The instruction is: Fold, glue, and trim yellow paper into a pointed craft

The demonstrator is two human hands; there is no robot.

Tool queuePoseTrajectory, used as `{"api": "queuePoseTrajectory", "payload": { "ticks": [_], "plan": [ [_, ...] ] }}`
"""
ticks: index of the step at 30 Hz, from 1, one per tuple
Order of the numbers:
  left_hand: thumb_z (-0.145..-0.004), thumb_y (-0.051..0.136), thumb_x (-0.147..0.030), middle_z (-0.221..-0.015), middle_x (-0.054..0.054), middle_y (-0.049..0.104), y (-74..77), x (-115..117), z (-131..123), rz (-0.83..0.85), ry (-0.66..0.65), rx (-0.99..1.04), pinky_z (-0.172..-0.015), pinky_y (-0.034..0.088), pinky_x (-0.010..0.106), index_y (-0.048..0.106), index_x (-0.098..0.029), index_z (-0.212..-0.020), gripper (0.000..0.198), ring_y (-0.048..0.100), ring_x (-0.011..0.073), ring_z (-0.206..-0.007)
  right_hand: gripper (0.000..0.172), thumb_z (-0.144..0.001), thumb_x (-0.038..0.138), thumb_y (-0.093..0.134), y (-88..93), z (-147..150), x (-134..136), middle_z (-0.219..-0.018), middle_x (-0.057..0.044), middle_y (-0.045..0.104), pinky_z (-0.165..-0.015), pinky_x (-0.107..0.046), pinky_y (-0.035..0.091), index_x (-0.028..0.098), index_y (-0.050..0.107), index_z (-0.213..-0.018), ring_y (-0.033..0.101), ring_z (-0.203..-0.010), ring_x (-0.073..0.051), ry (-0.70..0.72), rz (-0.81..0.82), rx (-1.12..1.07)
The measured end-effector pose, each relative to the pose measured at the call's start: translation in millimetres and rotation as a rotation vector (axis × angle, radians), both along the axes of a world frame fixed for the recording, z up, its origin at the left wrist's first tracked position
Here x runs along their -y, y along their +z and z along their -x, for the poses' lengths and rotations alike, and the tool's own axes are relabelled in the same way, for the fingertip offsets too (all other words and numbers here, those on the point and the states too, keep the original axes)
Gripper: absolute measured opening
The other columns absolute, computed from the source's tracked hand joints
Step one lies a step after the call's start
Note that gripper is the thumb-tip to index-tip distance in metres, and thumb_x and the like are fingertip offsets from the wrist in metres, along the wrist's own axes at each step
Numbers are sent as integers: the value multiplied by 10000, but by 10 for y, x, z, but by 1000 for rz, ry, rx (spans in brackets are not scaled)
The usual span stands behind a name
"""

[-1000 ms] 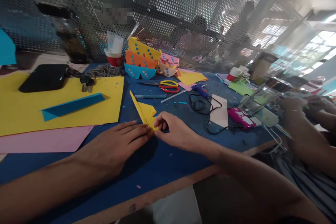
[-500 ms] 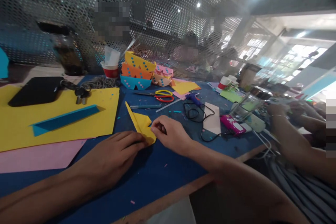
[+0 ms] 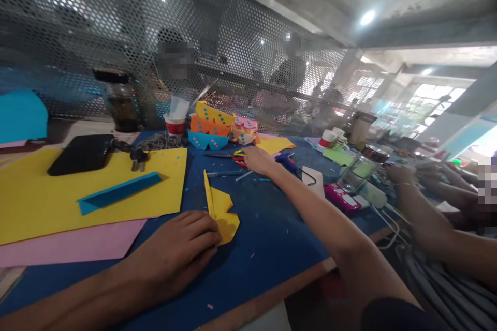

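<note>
My left hand (image 3: 190,243) presses on the lower left part of a folded yellow paper piece (image 3: 225,217), its fingers together on the paper. That piece lies on the blue table (image 3: 272,248) with one fold standing up. Farther away, my right hand (image 3: 258,159) is at the scissors (image 3: 237,157), its fingers closed around the yellow and red handles. The blades point left. Just in front of the scissors lie a blue pen (image 3: 225,173) and small paper strips.
Yellow sheets (image 3: 163,165) with a phone (image 3: 81,154), keys (image 3: 139,158) and folded blue strip (image 3: 120,192) lie left. Paper crowns (image 3: 209,126) stand behind the scissors. Right are a blue glue gun (image 3: 286,161), pink box (image 3: 341,197), glass jar (image 3: 359,170) and another person's arm (image 3: 419,212).
My right hand has left the yellow paper and reached forward to the scissors. My left hand stays on the paper. The camera view has shifted, so the table things appear lower and farther right.
</note>
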State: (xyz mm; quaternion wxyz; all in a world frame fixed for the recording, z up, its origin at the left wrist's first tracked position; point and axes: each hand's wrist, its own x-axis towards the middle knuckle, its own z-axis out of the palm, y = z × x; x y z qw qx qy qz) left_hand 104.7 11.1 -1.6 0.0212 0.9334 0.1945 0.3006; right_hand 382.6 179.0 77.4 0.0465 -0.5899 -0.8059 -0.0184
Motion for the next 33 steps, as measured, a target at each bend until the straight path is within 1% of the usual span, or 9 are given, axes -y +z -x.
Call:
{"api": "queuePoseTrajectory", "payload": {
  "ticks": [3, 9, 13, 15, 18, 20, 25, 30, 33],
  "plan": [
    [-1175, 560, -138, -1132, 75, 826, 0, 9, 8, 7, -22, -13, -897, 628, 385, 776, -238, -1184, 238, 790, 252, -1014, 462, -1148, 453, 851, 23, 55, -171, -1551, -145, 754, -1105, -542, 712, 204, 751, -1524, 792, -1320, -323, -34, 72, 102],
    [-1194, 546, -126, -1099, 60, 827, 19, 19, -2, 13, -22, -35, -864, 618, 380, 780, -230, -1115, 268, 784, 246, -974, 457, -1160, 449, 834, 158, 90, -197, -1565, -141, 749, -1122, -560, 706, 206, 744, -1537, 785, -1335, -324, -50, 106, 169],
    [-1215, 530, -123, -1101, 64, 848, 52, -2, -11, 76, -31, 46, -873, 628, 348, 792, -212, -1135, 288, 791, 227, -985, 419, -1041, 204, 895, 227, -85, 6, -1633, -288, 706, -1207, -509, 627, 91, 793, -1432, 755, -1427, -408, -100, 61, 73],
    [-1200, 534, -99, -1111, 67, 871, 51, -44, -8, 146, -47, 117, -922, 645, 331, 800, -212, -1155, 293, 807, 219, -1032, 352, -975, 126, 874, 260, -242, 148, -1542, -314, 753, -1155, -482, 614, 72, 816, -1318, 765, -1396, -445, -145, 37, -6],
    [-1149, 592, -131, -1204, 76, 922, 24, -130, 1, 292, -59, 219, -1042, 664, 358, 849, -249, -1149, 283, 846, 243, -1183, 155, -1067, 285, 785, 300, -408, 398, -1208, -217, 847, -954, -419, 625, 136, 799, -1108, 820, -1152, -375, -201, 11, -171],
    [-1102, 642, -206, -1192, 59, 941, 14, -176, 8, 465, -21, 235, -1037, 670, 360, 884, -276, -1111, 252, 871, 252, -1171, 367, -1177, 495, 651, 293, -382, 609, -959, -120, 809, -800, -363, 604, 201, 732, -973, 787, -898, -276, -183, 17, -308],
    [-1036, 706, -365, -1098, 48, 946, 86, -190, 18, 656, 104, 246, -966, 677, 346, 870, -264, -1017, 194, 894, 265, -1045, 611, -1066, 776, 791, 65, 120, 1281, -754, 5, 617, -633, -304, 502, 265, 587, -798, 597, -654, -166, 221, 227, -1437],
    [-1046, 672, -423, -880, 6, 873, 187, -162, 6, 722, 174, 235, -782, 625, 299, 789, -244, -926, 245, 798, 221, -786, 635, -1123, 794, 726, -344, 523, 1747, -727, 1, 606, -675, -328, 534, 259, 609, -801, 584, -662, -174, 397, 445, -1500],
    [-1045, 638, -413, -846, 0, 832, 218, -153, -5, 729, 192, 230, -764, 596, 301, 756, -242, -907, 250, 753, 220, -765, 668, -1100, 844, 719, -479, 549, 1817, -747, -3, 594, -633, -319, 509, 262, 588, -798, 561, -667, -174, 369, 477, -1421]
  ]
}}
